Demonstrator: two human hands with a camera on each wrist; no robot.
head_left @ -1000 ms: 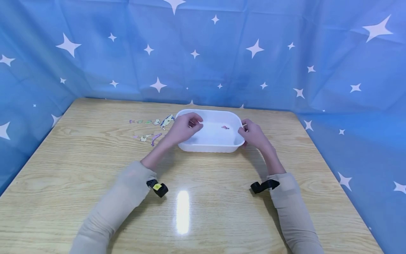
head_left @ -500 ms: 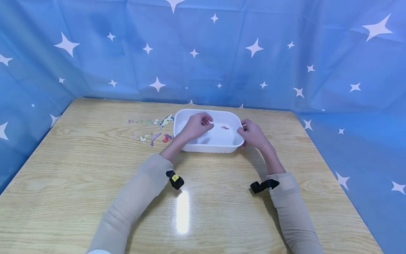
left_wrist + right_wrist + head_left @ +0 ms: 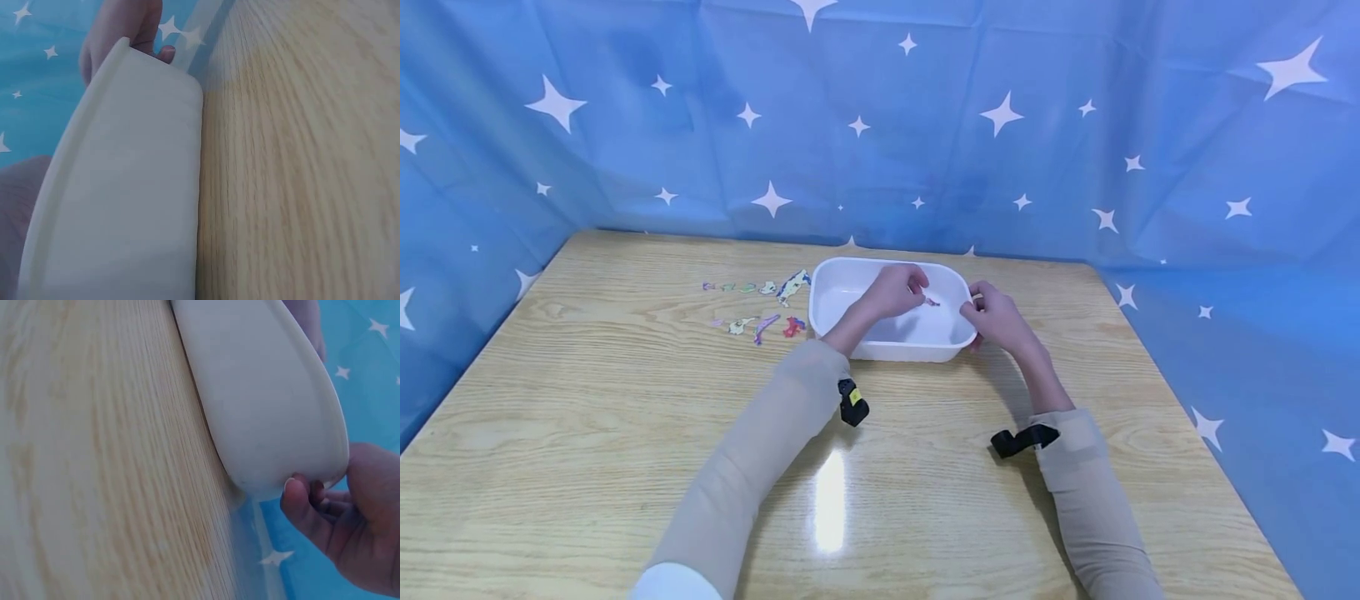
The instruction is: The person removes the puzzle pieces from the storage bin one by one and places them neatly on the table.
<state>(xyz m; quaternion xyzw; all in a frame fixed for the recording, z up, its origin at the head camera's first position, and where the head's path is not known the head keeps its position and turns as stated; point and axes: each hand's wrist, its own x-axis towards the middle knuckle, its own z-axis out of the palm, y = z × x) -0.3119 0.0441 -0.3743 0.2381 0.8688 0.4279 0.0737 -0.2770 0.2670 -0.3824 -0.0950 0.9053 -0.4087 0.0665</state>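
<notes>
A white plastic tray (image 3: 910,353) stands on the wooden table. My right hand (image 3: 996,317) grips its right end, thumb at the rim and fingers curled beneath it, as the right wrist view shows. Over the tray's inside reaches my left hand (image 3: 893,292), its fingers loosely bent. Its fingertips are right beside a small flat reddish-pink piece (image 3: 932,302) on the tray floor. In the left wrist view the tray's front wall (image 3: 137,169) hides most of the left hand.
Left of the tray, several small flat coloured pieces lie in two rows, among them a yellow-and-blue one (image 3: 793,287), a red one (image 3: 793,327) and a purple one (image 3: 765,328). A blue star-patterned curtain (image 3: 880,150) hangs behind the table (image 3: 587,417).
My left hand has moved right, from the tray's left rim across its inside to the reddish-pink piece. The red piece on the table has come into view. My right hand keeps its grip.
</notes>
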